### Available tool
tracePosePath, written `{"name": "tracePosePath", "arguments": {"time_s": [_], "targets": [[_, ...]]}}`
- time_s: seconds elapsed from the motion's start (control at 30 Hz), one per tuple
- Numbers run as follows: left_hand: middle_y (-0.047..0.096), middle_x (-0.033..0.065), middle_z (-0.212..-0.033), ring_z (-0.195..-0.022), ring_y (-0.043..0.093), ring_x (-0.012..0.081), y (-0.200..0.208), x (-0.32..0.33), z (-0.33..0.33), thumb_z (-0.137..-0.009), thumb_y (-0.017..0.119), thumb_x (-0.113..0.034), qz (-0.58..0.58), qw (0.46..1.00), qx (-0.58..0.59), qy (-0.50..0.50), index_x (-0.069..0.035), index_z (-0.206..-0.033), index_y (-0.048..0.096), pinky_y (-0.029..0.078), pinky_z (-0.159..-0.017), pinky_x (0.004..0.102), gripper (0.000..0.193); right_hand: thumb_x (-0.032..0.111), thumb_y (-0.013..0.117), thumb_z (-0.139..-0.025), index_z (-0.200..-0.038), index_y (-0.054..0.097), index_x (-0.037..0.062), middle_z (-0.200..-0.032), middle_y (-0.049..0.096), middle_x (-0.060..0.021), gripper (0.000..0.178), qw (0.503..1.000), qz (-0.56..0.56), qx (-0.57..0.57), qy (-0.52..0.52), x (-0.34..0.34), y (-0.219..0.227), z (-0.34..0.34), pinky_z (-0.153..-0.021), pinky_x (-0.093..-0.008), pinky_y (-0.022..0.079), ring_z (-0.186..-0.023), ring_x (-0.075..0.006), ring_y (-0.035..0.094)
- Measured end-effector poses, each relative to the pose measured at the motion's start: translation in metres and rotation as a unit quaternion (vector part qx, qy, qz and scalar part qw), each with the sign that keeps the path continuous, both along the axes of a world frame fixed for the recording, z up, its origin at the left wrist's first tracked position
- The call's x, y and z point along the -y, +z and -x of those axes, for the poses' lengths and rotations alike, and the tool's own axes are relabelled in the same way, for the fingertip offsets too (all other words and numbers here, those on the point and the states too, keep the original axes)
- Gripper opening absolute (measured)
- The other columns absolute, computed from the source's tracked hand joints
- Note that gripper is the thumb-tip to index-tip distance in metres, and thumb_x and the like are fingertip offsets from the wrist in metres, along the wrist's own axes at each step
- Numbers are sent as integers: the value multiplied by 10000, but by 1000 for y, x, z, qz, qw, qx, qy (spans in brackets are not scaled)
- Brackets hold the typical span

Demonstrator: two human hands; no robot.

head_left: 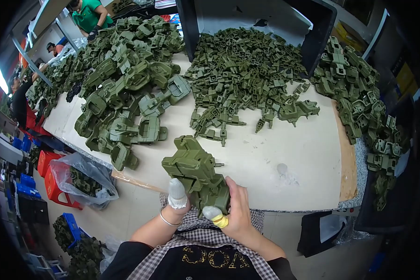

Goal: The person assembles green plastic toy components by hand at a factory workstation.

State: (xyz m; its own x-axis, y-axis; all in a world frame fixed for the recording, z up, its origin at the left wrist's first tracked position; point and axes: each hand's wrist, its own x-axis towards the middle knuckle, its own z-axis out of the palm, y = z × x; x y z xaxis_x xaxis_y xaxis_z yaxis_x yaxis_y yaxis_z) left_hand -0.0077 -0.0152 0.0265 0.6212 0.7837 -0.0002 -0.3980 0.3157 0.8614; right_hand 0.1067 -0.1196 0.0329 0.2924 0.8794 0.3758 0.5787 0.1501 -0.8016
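Note:
Between my two hands, just off the table's near edge, is a green plastic toy vehicle part [191, 161], blocky, with a small peg sticking out on its right side. My left hand [176, 200] grips its lower left side, the thumb wrapped in a white cover. On the lower right my right hand [231, 210] holds it, its thumb wrapped in grey and yellow. The fingers beneath the part are mostly hidden. Nearest beyond it lie larger green hollow parts [149, 130] at the left and a heap of small green parts [247, 60] at the centre.
A dark bin [319, 32] lies tipped behind the small parts on the white table [294, 158]. More green parts [350, 84] are piled along the right edge. A red stool [56, 186] with a plastic bag stands on the floor at left. Co-workers sit at the far left.

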Motion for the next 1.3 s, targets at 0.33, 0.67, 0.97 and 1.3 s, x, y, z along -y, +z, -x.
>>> {"name": "tracePosePath", "arguments": {"time_s": [0.33, 0.67, 0.97, 1.3], "targets": [[497, 111, -1175, -1049, 517, 193, -10, 4, -10, -899, 419, -425, 6, 1000, 6, 26, -1, -1235, 381, 418, -915, 350, 542, 269, 667, -736, -1290, 277, -62, -957, 458, -167, 754, 1000, -7, 28, -2, -4, -25, -1, -768, -371, 381, -838, -299, 434], [533, 112, -1135, -1026, 543, 195, -17, 5, -7, -898, 430, -88, -33, 996, -68, 35, 5, -1186, 426, 441, -900, 337, 302, 186, 655, -731, -1306, 217, -73, -969, 433, -179, 768, 997, 75, 7, 9, -2, -35, 6, -807, -386, 364, -880, -314, 414], [526, 116, -1148, -1036, 538, 210, -27, -8, -15, -920, 368, -96, 20, 996, -55, 62, -5, -1187, 427, 436, -914, 349, 288, 109, 657, -695, -1290, 177, -119, -994, 415, -210, 797, 995, 100, 25, -3, -12, -31, 11, -814, -423, 355, -887, -348, 399], [538, 103, -1083, -986, 548, 179, -42, -15, -11, -883, 435, -50, -53, 992, -89, 76, -4, -1155, 400, 455, -861, 313, 278, 89, 648, -703, -1295, 144, -106, -1013, 410, -212, 802, 994, 104, 32, 7, -20, -28, 10, -845, -422, 347, -924, -356, 399]]}}
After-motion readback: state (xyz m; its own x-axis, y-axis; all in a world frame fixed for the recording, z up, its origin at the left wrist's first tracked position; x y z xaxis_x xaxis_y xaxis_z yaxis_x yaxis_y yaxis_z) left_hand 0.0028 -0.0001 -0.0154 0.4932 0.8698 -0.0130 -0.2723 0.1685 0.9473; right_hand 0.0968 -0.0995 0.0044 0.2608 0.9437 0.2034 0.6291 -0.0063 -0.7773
